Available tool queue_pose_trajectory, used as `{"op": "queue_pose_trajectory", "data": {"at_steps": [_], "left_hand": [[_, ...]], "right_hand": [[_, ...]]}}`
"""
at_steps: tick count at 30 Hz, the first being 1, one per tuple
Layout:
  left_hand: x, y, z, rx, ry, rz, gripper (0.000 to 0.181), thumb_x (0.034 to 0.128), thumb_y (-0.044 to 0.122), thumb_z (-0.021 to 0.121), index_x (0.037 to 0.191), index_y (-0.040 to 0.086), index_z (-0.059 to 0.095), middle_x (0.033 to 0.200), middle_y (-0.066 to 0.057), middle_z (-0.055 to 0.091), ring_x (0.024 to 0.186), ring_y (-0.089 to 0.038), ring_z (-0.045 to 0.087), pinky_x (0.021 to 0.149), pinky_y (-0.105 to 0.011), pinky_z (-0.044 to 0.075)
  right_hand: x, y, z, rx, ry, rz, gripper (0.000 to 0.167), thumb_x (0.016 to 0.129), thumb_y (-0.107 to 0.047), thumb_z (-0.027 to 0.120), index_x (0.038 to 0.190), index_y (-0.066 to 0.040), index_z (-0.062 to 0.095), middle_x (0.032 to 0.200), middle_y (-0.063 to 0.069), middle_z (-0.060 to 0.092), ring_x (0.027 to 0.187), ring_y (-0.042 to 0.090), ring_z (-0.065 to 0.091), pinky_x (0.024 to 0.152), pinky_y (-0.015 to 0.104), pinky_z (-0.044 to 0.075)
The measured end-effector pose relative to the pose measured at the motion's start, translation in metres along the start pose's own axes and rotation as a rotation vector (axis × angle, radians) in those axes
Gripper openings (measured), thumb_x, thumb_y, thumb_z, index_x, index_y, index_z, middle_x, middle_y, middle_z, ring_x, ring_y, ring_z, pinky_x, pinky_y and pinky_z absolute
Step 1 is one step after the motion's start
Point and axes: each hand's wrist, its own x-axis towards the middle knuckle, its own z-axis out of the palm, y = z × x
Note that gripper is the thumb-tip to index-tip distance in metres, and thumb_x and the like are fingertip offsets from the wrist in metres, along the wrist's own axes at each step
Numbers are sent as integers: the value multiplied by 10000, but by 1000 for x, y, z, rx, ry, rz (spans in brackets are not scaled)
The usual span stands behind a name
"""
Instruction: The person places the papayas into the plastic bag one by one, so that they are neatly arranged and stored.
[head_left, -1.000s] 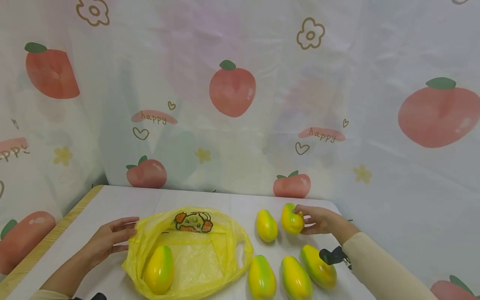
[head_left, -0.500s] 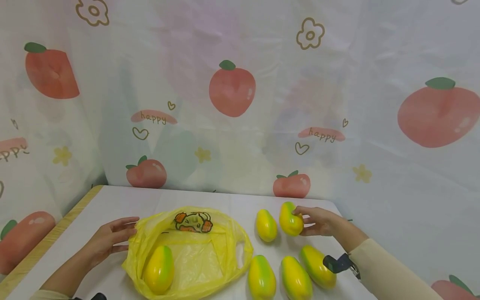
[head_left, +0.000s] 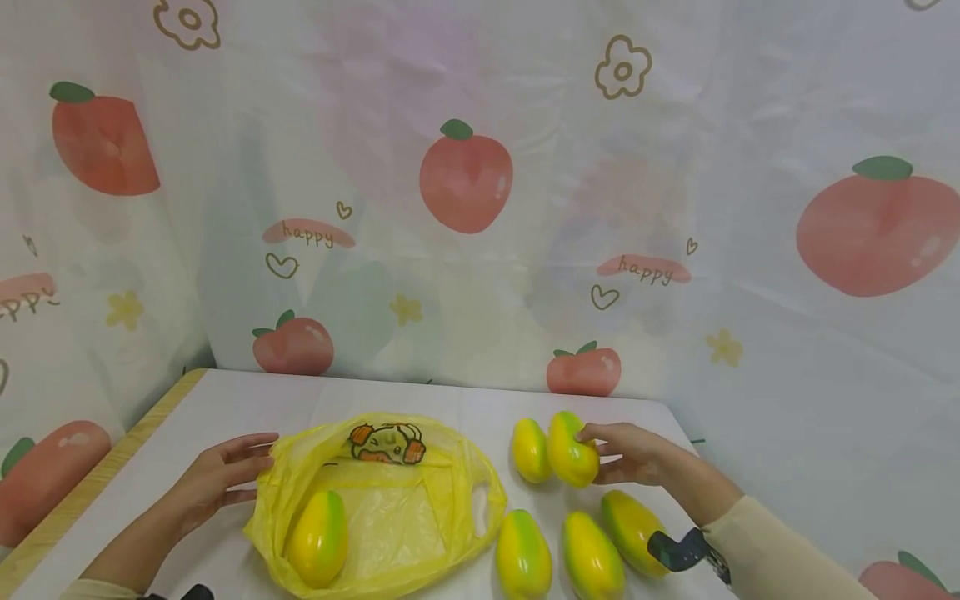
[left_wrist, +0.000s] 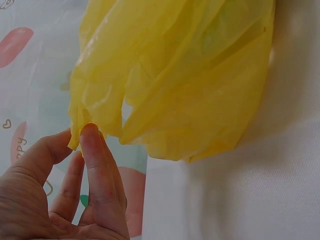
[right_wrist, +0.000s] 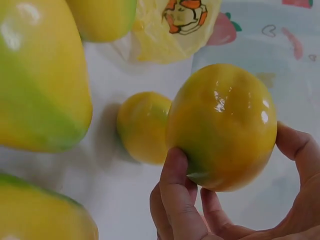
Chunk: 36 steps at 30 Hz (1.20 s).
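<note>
A yellow plastic bag (head_left: pixel 420 517) lies on the table with its mouth spread open and a cartoon print inside. My left hand (head_left: pixel 217 479) pinches its left edge between thumb and fingertips, seen closely in the left wrist view. Inside the bag rests one yellow-green mango (head_left: pixel 319 540). My right hand (head_left: pixel 626 454) grips another mango (right_wrist: pixel 222 127) with fingers and thumb around its sides. Close by on its left stands a mango (head_left: pixel 531 451). Nearer the front are more mangoes: one beside the bag (head_left: pixel 523 556), one in the middle (head_left: pixel 593 556) and one partly behind the wrist strap (head_left: pixel 632 529).
The white table (head_left: pixel 258 400) has a wooden edge (head_left: pixel 142 442) on the left. A fruit-printed curtain (head_left: pixel 465 317) stands behind and on both sides. A dark strap (head_left: pixel 686 550) sits on the right wrist.
My right hand has shifted slightly left and toward the front with its mango, closer to the standing one beside it. The left hand and bag have not visibly moved.
</note>
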Motion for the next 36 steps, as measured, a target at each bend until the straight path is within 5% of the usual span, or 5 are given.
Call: {"op": "queue_pose_trajectory", "data": {"at_steps": [9,20,36], "left_hand": [[-1,0,1,4,0,-4,656,955,274,655,1482,0,377,1338,-78,580,987,-79,653,858,-382,588],[-2,0,1,-11,-1,-5,634,952,268,659,1471,6,407,1300,-19,596,973,-69,657,856,-371,588],[0,-4,-2,7,-7,5,627,965,285,638,1481,20,400,1403,-100,537,1003,-56,643,878,-370,581]], "right_hand": [[-11,3,19,-7,-10,-56,707,900,-296,635,1444,53,351,1437,357,336,996,333,659,878,424,577],[-27,1,35,50,-119,-93,613,929,-268,590,1398,62,371,1390,306,378,1020,330,647,930,466,547],[-40,1,73,139,-212,-103,645,935,-247,569,1427,100,338,1315,264,470,996,304,653,921,465,554]]}}
